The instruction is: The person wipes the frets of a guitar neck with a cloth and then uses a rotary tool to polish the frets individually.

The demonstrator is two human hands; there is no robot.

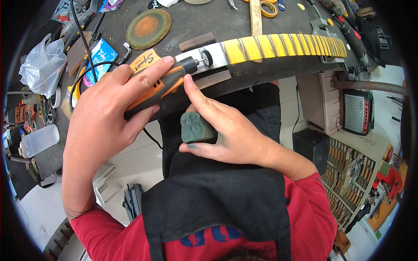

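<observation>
My left hand [102, 104] is wrapped round an orange and black rotary tool [176, 77], its index finger stretched along the top. The tool's small black wheel [206, 58] is over the nut end of a guitar neck [278, 45], whose fretboard is covered in yellow tape between the frets. Part of the headstock [146, 60] shows beyond my left fingers. My right hand [237, 135] is closed round a green block of polishing compound [195, 127], below the bench edge. Its index fingertip reaches the tool's front. Green smears mark that hand.
A dark block [197, 41] sits beside the neck, a wooden strip [255, 19] beyond it. A round abrasive disc [148, 28], tape roll [268, 9] and plastic bag [43, 67] lie on the bench [196, 19]. The tool's cord loops left. A rack of files [348, 169] stands right.
</observation>
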